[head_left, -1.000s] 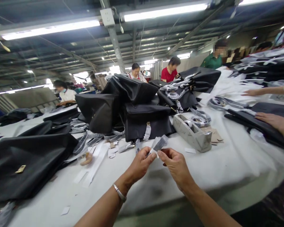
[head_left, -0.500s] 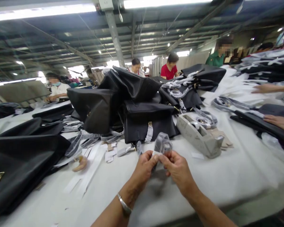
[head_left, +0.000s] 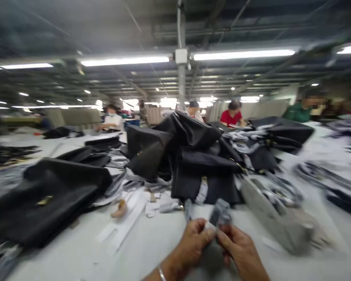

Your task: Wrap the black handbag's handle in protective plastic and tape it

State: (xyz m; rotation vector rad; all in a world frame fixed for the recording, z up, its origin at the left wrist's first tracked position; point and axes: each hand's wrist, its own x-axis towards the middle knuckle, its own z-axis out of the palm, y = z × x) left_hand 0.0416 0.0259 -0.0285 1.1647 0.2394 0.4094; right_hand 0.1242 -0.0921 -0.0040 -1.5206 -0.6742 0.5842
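Where your fingers meet, a white slip (head_left: 210, 225) is pinched between the thumb and forefinger of your left hand (head_left: 195, 240), while your right hand (head_left: 238, 248) nips the lower end of a plastic-wrapped strip (head_left: 220, 210) close beside it; blur hides how the two overlap. You hold both over the bench (head_left: 152, 242), on the near side of the front bag (head_left: 187, 183), probably because your fingertips are easy to watch there. Gripping from both sides likely steadies the strip, whose looped end rises towards the front bag.

Your thumbs lie uppermost and almost touch, the other fingers curling beneath. Your left wrist, wearing a silver bangle (head_left: 162, 273), slants inward; your right forearm is mostly out of view.

Right of the front bag sits a grey tape dispenser (head_left: 292, 230), perhaps placed for your right hand's reach. Left of it lie white strips (head_left: 128, 218) and a tan curved piece (head_left: 119, 208), well apart from your hands. Piled bags (head_left: 150, 150) rise behind it, seemingly stacked to save space.
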